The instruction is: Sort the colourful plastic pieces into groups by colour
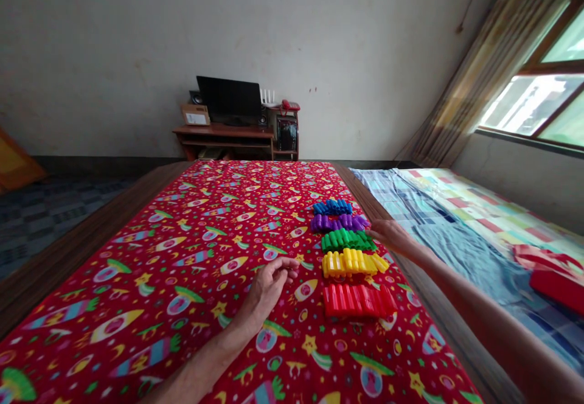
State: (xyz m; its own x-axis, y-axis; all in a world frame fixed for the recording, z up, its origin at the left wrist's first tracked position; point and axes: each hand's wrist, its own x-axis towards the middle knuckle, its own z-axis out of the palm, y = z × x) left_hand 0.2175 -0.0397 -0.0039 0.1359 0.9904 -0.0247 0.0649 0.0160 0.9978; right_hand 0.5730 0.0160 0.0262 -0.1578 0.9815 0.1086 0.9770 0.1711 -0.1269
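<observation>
Five colour groups of short plastic tubes lie in rows on the red patterned cloth: blue tubes [335,207] farthest off, then purple tubes [335,223], green tubes [344,240], yellow tubes [351,262] and red tubes [358,300] nearest me. My left hand [270,285] hovers left of the yellow and red rows, its fingers loosely curled, a gap beside the thumb and nothing visible in it. At the right ends of the purple and green rows is my right hand [387,233]. Its fingers are blurred, so a grip on any tube cannot be made out.
The red cloth [182,270] covers a table with a brown edge [365,194]. To the right lies a bed with a checked sheet [456,209] and red fabric [556,288]. Against the far wall, a desk [223,131] bears a monitor [230,100], a cardboard box [195,115] and a red telephone [290,106].
</observation>
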